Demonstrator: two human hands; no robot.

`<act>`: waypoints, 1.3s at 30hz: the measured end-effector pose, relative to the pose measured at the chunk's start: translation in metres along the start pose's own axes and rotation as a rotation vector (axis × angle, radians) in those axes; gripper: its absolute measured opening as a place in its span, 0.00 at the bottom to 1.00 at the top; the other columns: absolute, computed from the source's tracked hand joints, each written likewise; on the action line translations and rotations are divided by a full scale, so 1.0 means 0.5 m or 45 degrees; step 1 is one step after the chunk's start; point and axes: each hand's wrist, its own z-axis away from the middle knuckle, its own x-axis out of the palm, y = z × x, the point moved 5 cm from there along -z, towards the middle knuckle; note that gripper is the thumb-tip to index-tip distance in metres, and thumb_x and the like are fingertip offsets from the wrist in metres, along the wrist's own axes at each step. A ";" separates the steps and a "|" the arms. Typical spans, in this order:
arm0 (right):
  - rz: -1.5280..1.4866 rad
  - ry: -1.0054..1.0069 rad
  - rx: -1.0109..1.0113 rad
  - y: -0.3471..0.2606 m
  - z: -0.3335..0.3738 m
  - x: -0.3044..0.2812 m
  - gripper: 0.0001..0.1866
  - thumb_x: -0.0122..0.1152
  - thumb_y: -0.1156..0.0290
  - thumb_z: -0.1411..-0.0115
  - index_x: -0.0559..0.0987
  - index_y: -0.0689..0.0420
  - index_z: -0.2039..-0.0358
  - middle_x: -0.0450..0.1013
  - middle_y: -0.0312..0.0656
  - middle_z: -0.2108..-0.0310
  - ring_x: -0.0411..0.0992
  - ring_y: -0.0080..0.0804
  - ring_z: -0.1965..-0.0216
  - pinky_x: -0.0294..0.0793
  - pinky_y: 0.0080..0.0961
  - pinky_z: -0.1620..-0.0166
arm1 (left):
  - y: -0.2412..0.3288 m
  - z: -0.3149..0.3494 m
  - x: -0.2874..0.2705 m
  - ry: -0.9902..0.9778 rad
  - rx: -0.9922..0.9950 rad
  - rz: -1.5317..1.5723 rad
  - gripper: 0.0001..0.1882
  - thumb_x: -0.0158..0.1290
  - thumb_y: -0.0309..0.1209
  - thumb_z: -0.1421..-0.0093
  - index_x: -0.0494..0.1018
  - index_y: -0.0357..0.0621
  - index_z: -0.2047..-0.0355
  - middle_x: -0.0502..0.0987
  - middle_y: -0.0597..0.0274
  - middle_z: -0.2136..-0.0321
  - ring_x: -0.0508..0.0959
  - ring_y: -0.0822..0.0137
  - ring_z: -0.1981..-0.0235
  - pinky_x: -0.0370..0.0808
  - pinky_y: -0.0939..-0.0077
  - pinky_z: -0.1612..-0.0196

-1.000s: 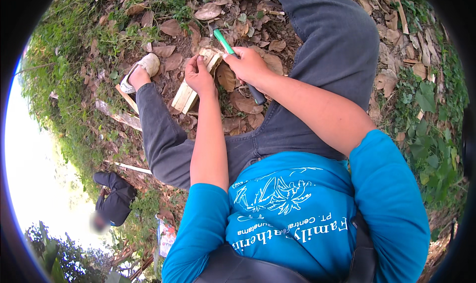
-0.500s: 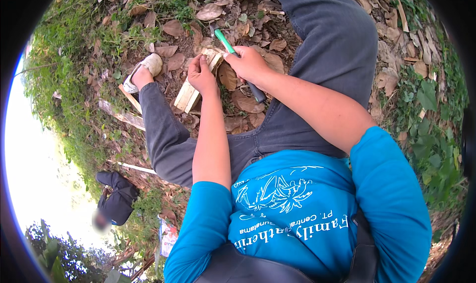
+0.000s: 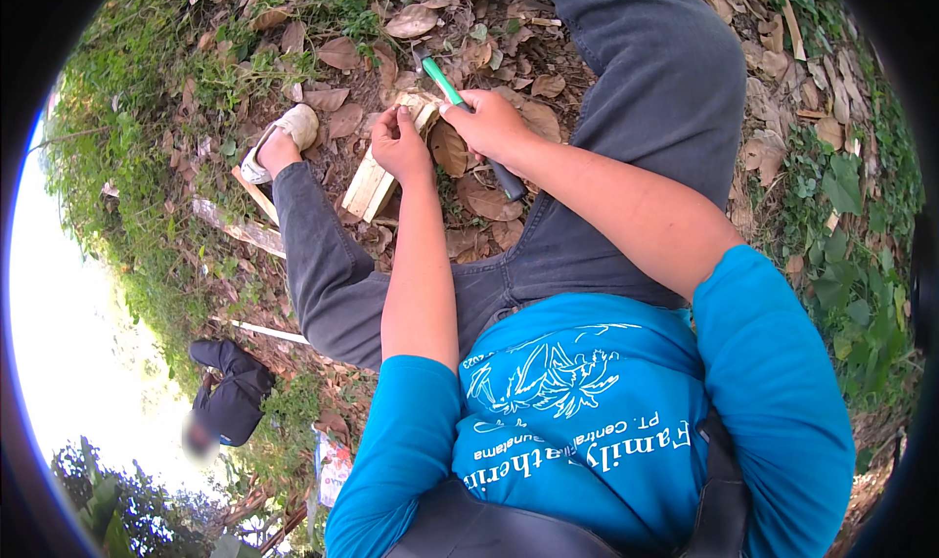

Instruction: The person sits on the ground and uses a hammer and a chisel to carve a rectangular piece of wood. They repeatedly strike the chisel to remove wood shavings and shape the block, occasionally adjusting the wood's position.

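My right hand (image 3: pixel 486 123) is wrapped round a hammer (image 3: pixel 446 82) with a green shaft and a black grip. The hammer's small dark head points away from me, close above the leaves. My left hand (image 3: pixel 401 147) rests at the far end of a pale wooden piece (image 3: pixel 368 190), made of narrow strips side by side. Its thumb and fingertips are pinched together there; whatever lies between them is too small to make out. The wooden piece slants across the ground between my legs, partly covered by the left hand.
Dry brown leaves (image 3: pixel 486 199) cover the soil between my bent legs. Loose wood strips lie by my left shoe (image 3: pixel 293 128) and at the upper right (image 3: pixel 785 15). Green plants grow on both sides. Another person in dark clothes (image 3: pixel 240 397) is at the lower left, near a plastic bag (image 3: pixel 333 468).
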 end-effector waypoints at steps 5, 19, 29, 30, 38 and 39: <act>-0.013 -0.004 -0.016 0.008 -0.003 0.001 0.15 0.57 0.60 0.32 0.77 0.60 0.54 0.67 0.31 0.84 0.65 0.19 0.87 0.66 0.23 0.82 | 0.015 0.004 0.002 -0.038 0.077 -0.125 0.07 0.59 0.28 0.35 0.77 0.36 0.62 0.80 0.64 0.69 0.77 0.77 0.69 0.74 0.80 0.64; 0.406 0.100 -0.458 -0.009 0.015 0.015 0.19 0.58 0.55 0.36 0.75 0.61 0.69 0.73 0.46 0.77 0.74 0.40 0.74 0.70 0.38 0.67 | 0.009 0.012 0.011 0.018 0.202 -0.316 0.07 0.58 0.27 0.38 0.77 0.35 0.64 0.78 0.55 0.70 0.77 0.60 0.72 0.75 0.66 0.66; 0.497 0.013 -0.536 -0.001 0.060 0.017 0.24 0.52 0.51 0.30 0.72 0.62 0.70 0.69 0.48 0.80 0.68 0.36 0.77 0.66 0.38 0.70 | 0.008 0.010 0.002 0.063 0.238 -0.376 0.06 0.58 0.30 0.38 0.77 0.41 0.64 0.79 0.57 0.66 0.79 0.56 0.66 0.72 0.60 0.60; 0.461 -0.015 -0.576 -0.009 0.076 0.024 0.24 0.51 0.51 0.29 0.71 0.62 0.70 0.68 0.47 0.81 0.67 0.35 0.78 0.65 0.37 0.71 | 0.007 0.011 0.000 0.084 0.245 -0.400 0.06 0.58 0.31 0.38 0.76 0.42 0.64 0.79 0.58 0.66 0.79 0.56 0.64 0.71 0.58 0.58; 0.556 -0.019 -0.564 0.032 0.060 0.020 0.22 0.52 0.53 0.28 0.73 0.62 0.69 0.63 0.36 0.83 0.59 0.23 0.79 0.60 0.30 0.74 | 0.012 0.014 0.001 0.084 0.178 -0.388 0.04 0.58 0.33 0.38 0.77 0.49 0.64 0.79 0.65 0.65 0.79 0.60 0.62 0.64 0.60 0.55; 0.533 -0.044 -0.522 0.031 0.062 0.019 0.22 0.52 0.53 0.28 0.73 0.61 0.68 0.63 0.35 0.83 0.59 0.22 0.79 0.60 0.29 0.74 | 0.008 0.016 0.001 0.087 0.160 -0.393 0.04 0.58 0.33 0.38 0.77 0.50 0.64 0.79 0.65 0.65 0.79 0.60 0.62 0.64 0.60 0.55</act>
